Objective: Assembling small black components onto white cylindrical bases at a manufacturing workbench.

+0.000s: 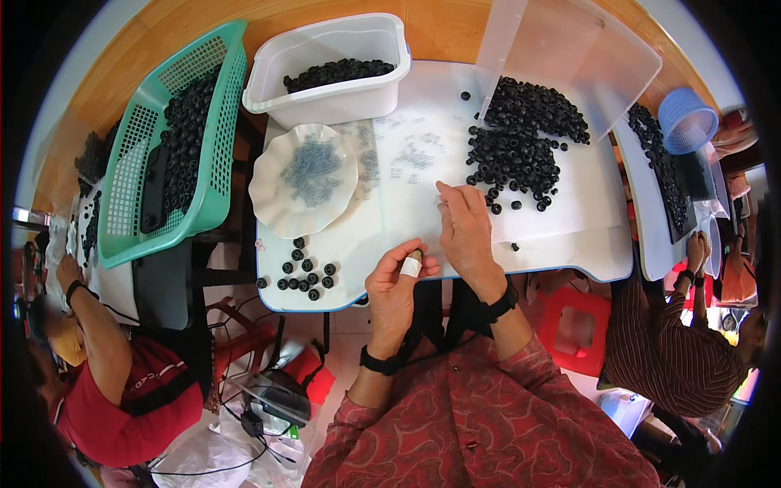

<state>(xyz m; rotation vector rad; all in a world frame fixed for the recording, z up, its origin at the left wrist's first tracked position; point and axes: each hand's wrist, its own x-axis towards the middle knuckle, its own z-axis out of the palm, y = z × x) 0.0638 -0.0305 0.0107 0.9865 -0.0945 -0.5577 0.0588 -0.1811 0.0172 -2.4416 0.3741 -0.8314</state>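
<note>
Head view: at the near left of the white table, a group of small black rings lies loose; they look light, stiff and smooth, apt to roll, so you would best take one across its outer rim. Your left hand is at the table's near edge, fingers curled in around a white band; you cannot tell whether that is a wrap on a finger or part of a held piece. Your right hand is over the table, thumb and forefinger drawn close together; whether anything sits between them cannot be told. Just beside it, ahead and to the right, spreads a heap of black rings. Across to the left, a wavy-edged plate bears tiny glinting bits, probably very light and slippery, calling for your fingertips alone. Beyond it, a deep white tub holds more black pieces.
</note>
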